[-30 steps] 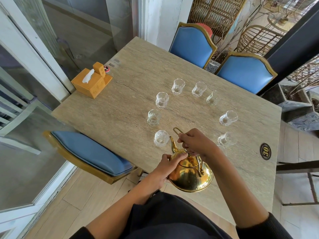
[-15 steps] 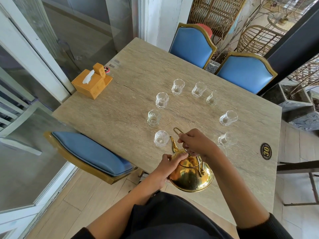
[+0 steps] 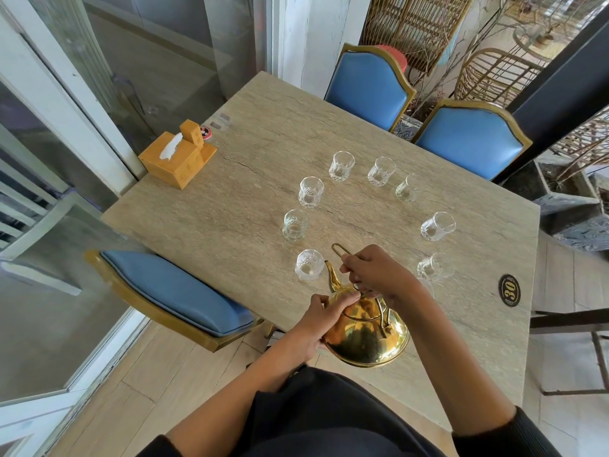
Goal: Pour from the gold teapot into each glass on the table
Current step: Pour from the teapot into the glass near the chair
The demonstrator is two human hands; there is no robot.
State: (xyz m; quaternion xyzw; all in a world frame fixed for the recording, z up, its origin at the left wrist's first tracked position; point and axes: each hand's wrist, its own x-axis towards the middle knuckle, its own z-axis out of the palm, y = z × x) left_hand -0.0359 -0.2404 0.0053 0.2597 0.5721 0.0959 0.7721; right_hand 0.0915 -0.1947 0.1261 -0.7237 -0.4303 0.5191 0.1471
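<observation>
A shiny gold teapot point(image 3: 365, 338) stands near the front edge of the stone table point(image 3: 250, 179). Its spout points toward the nearest glass point(image 3: 309, 263). My left hand point(image 3: 324, 316) rests against the pot's left shoulder and lid. Over the top of the pot, my right hand point(image 3: 375, 272) pinches the thin wire handle, whose loop sticks out past the fingers. Several small clear glasses form a ring beyond the pot, among them one at the left point(image 3: 294, 224), one at the back point(image 3: 341, 165) and one at the right point(image 3: 436, 225). Another glass point(image 3: 433, 268) stands just right of my right wrist.
An orange wooden tissue box point(image 3: 178, 158) sits at the table's left corner. Two blue chairs point(image 3: 365, 85) stand at the far side, and a blue seat point(image 3: 178, 295) is tucked at the left. A round "30" badge point(image 3: 509, 289) marks the right edge.
</observation>
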